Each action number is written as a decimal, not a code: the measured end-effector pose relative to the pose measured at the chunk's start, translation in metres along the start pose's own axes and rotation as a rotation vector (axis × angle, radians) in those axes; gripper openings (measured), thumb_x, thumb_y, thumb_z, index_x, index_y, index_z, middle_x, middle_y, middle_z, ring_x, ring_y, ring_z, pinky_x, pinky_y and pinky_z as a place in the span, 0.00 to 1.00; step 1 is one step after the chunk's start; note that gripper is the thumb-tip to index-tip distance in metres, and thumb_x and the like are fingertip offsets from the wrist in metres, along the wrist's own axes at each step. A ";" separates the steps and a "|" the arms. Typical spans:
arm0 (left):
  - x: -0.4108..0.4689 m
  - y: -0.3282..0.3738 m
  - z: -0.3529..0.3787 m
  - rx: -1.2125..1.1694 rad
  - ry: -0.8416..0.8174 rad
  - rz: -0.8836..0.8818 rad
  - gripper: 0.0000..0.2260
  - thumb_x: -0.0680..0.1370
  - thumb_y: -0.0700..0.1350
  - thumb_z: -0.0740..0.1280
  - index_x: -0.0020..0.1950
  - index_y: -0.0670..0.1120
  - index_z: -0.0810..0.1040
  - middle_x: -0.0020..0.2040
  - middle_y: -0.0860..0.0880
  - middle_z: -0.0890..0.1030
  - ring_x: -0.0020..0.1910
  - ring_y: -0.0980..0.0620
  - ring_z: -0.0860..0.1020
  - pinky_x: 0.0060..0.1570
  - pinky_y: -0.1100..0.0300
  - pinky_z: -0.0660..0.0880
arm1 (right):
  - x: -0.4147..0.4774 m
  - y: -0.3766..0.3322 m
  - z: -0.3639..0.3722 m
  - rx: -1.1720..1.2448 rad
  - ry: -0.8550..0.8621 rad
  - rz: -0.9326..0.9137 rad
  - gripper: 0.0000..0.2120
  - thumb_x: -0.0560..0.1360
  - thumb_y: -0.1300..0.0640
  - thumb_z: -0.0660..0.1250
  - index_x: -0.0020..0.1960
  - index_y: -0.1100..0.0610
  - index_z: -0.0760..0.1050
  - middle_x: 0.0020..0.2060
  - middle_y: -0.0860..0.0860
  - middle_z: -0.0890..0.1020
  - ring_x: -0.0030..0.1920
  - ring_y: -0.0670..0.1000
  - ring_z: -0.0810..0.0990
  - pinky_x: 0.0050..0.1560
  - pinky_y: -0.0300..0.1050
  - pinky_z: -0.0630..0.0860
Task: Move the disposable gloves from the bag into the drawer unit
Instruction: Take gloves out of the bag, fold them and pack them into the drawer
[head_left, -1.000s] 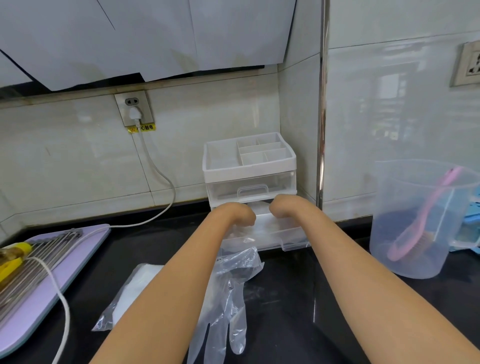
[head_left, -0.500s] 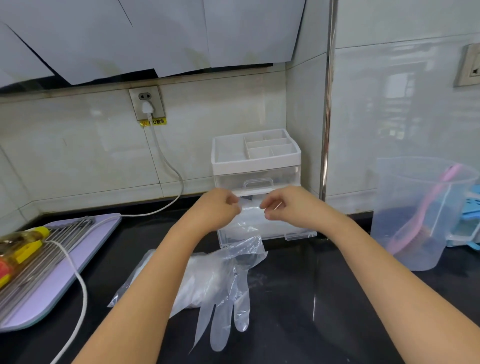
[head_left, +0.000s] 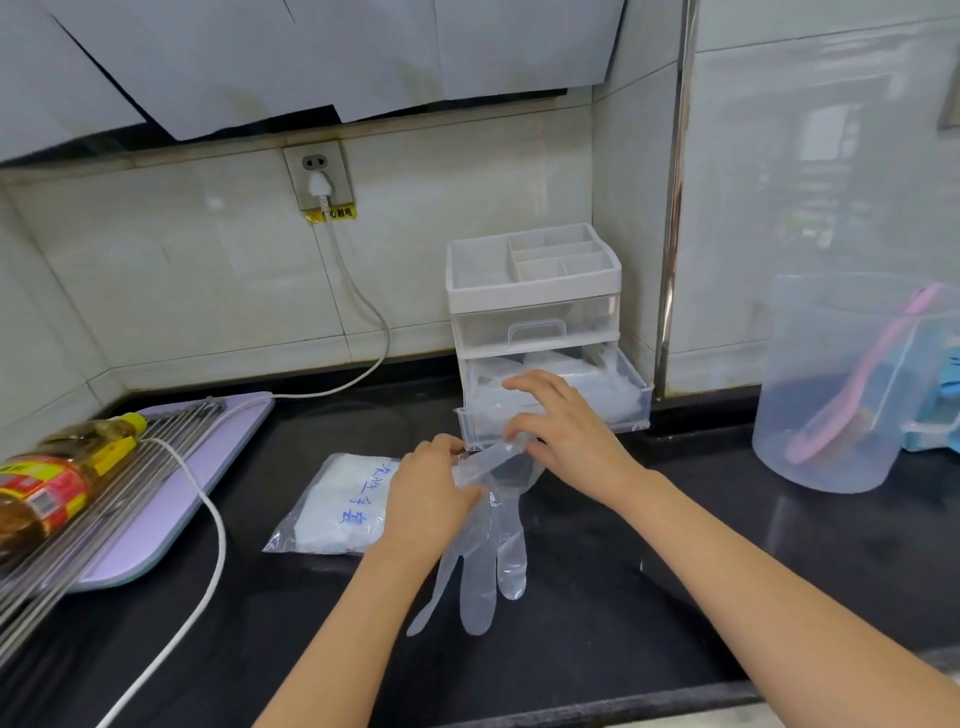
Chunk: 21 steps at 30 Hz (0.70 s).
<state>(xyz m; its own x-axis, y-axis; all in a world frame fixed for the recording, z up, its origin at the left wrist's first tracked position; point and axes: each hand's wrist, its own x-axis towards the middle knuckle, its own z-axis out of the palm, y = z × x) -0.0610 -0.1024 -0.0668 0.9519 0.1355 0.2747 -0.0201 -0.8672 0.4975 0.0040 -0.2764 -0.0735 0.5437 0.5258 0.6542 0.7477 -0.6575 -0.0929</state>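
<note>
A clear disposable glove lies on the black counter, fingers pointing toward me. My left hand pinches its cuff at the left and my right hand pinches the cuff at the right. Left of the glove lies the clear bag with blue writing and white gloves inside. Behind my hands stands the white drawer unit; its lower drawer is pulled out and holds clear gloves, while the upper drawer is closed.
A clear measuring jug with a pink brush stands at the right. A lilac board with a metal rack and an oil bottle sits at the left. A white cable runs from the wall socket across the counter.
Both hands have drawn back from the open lower drawer to the counter and taken hold of the loose glove's cuff. The camera view shifted left and down.
</note>
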 end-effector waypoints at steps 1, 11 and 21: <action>0.000 0.001 -0.002 -0.001 0.004 -0.007 0.18 0.75 0.48 0.69 0.64 0.49 0.74 0.57 0.49 0.78 0.55 0.52 0.75 0.53 0.61 0.70 | 0.000 0.000 0.000 0.033 0.028 0.012 0.05 0.70 0.61 0.73 0.44 0.53 0.81 0.64 0.54 0.74 0.68 0.55 0.67 0.64 0.54 0.71; 0.010 0.005 -0.053 -0.387 -0.277 0.047 0.11 0.76 0.46 0.69 0.39 0.39 0.79 0.34 0.49 0.77 0.35 0.54 0.73 0.39 0.62 0.70 | 0.026 -0.013 -0.081 0.680 0.058 0.485 0.05 0.80 0.59 0.61 0.50 0.55 0.76 0.36 0.45 0.79 0.37 0.43 0.79 0.39 0.33 0.73; 0.079 0.032 -0.071 -0.619 -0.185 -0.089 0.14 0.78 0.50 0.67 0.45 0.40 0.82 0.45 0.45 0.85 0.46 0.47 0.82 0.54 0.54 0.78 | 0.056 0.039 -0.106 0.505 0.174 0.727 0.03 0.76 0.58 0.68 0.48 0.57 0.76 0.39 0.48 0.79 0.38 0.45 0.77 0.33 0.35 0.69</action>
<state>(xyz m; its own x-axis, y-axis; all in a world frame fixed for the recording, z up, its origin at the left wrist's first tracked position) -0.0081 -0.0857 0.0296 0.9938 0.0617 0.0920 -0.0586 -0.4125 0.9091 0.0234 -0.3294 0.0390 0.9130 -0.0431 0.4057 0.3427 -0.4587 -0.8199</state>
